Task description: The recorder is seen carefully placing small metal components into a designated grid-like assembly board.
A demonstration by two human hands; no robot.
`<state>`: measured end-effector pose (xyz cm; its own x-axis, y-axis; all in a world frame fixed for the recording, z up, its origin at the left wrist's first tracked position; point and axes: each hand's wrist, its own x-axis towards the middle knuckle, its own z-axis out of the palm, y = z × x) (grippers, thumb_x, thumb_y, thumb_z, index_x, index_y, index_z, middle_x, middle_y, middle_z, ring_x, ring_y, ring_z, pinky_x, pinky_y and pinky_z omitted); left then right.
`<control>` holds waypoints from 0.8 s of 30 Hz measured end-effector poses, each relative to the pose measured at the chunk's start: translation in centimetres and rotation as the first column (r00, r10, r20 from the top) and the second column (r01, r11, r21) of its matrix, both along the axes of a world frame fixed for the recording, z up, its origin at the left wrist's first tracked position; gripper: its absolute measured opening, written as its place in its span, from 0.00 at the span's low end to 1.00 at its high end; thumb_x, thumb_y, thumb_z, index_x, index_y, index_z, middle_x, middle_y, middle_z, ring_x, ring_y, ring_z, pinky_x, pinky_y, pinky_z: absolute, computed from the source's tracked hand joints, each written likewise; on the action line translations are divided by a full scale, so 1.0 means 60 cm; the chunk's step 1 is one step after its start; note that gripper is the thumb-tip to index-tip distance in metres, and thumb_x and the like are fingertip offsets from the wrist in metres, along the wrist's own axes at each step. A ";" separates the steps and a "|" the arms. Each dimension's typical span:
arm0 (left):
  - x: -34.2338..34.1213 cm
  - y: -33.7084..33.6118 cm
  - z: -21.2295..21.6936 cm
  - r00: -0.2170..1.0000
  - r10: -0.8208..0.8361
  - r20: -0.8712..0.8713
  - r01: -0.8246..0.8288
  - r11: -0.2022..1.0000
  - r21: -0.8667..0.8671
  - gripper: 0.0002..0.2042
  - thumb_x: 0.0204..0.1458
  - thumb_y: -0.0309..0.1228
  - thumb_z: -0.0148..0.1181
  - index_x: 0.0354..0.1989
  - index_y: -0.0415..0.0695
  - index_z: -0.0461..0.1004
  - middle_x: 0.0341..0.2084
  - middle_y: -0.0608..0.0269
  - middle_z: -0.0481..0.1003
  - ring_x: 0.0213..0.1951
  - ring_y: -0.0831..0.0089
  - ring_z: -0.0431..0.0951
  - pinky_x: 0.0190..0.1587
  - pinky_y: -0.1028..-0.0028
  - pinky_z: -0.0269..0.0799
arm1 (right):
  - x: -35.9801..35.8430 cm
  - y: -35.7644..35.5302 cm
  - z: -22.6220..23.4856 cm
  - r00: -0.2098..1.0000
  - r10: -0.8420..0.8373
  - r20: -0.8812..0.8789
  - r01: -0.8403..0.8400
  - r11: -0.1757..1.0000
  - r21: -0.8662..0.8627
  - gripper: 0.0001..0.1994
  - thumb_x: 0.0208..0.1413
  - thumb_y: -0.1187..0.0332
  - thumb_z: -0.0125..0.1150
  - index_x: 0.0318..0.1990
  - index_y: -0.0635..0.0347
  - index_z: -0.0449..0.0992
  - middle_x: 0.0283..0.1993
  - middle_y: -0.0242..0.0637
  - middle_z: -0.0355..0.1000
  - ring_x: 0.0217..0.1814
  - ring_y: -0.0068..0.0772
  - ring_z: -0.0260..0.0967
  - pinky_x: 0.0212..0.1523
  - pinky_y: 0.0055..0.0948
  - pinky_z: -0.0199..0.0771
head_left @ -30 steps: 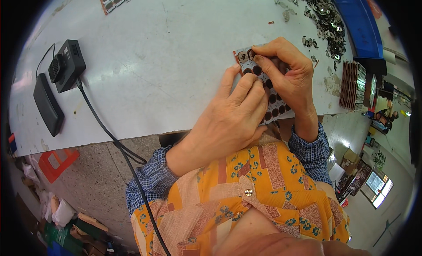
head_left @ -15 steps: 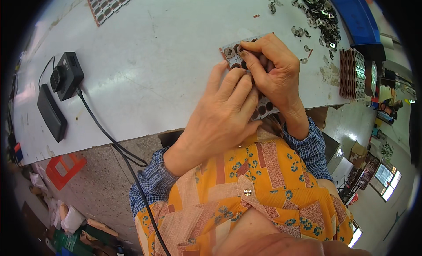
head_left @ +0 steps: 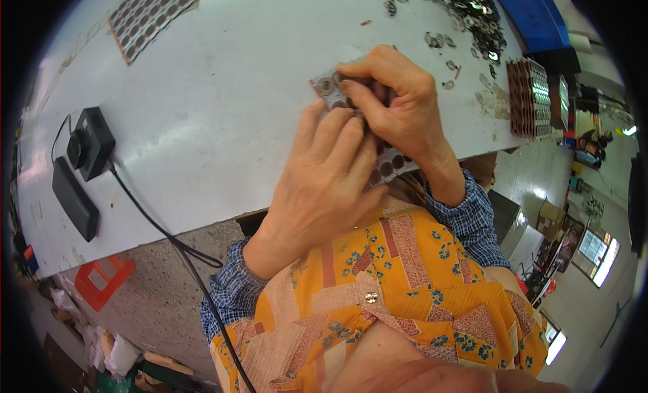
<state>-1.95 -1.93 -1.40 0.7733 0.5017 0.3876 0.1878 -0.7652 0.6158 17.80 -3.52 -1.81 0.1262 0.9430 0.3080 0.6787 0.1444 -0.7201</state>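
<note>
A flat panel with rows of dark round discs lies slanted near the table's front edge, mostly hidden under both hands. My left hand rests across its left part, fingers stretched out and slightly spread, fingertips on the panel. My right hand is over the panel's far part, thumb and forefinger pinched together at a disc near the far left corner. Whatever sits in that pinch is too small or too covered to make out. The other right fingers are curled in.
Another disc panel lies far left. Loose shiny metal pieces are heaped far right beside a blue bin. Stacked panels stand at the right edge. A black camera-like device, a flat black block and a cable are left.
The whole view has shifted, so the hands and near panel appear further left and more of the far panel shows. Both hands keep much the same hold on the panel.
</note>
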 end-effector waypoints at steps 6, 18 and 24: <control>0.005 -0.002 0.003 1.000 0.007 -0.013 -0.006 1.000 0.012 0.32 0.41 0.38 0.80 0.55 0.32 0.82 0.58 0.45 0.76 0.64 0.45 0.75 0.73 0.40 0.67 | 0.004 0.002 -0.007 0.998 0.024 -0.063 -0.021 0.999 0.049 0.10 0.58 0.84 0.72 0.46 0.64 0.88 0.34 0.28 0.73 0.28 0.17 0.61 0.29 0.23 0.62; 0.000 -0.002 -0.007 1.000 0.012 0.019 -0.013 1.000 0.010 0.33 0.36 0.38 0.80 0.53 0.32 0.82 0.56 0.46 0.76 0.64 0.47 0.76 0.73 0.40 0.67 | 0.014 0.007 0.007 0.993 0.073 -0.092 -0.077 0.996 -0.048 0.12 0.60 0.84 0.72 0.50 0.64 0.89 0.36 0.25 0.76 0.30 0.11 0.61 0.29 0.18 0.58; 0.001 -0.002 -0.008 0.999 0.034 0.019 -0.034 0.999 0.012 0.33 0.36 0.38 0.80 0.53 0.32 0.82 0.56 0.46 0.76 0.64 0.47 0.75 0.73 0.40 0.67 | -0.014 -0.013 0.010 0.998 -0.049 0.034 0.051 0.996 -0.070 0.13 0.61 0.83 0.73 0.51 0.63 0.88 0.36 0.23 0.75 0.31 0.11 0.61 0.29 0.17 0.58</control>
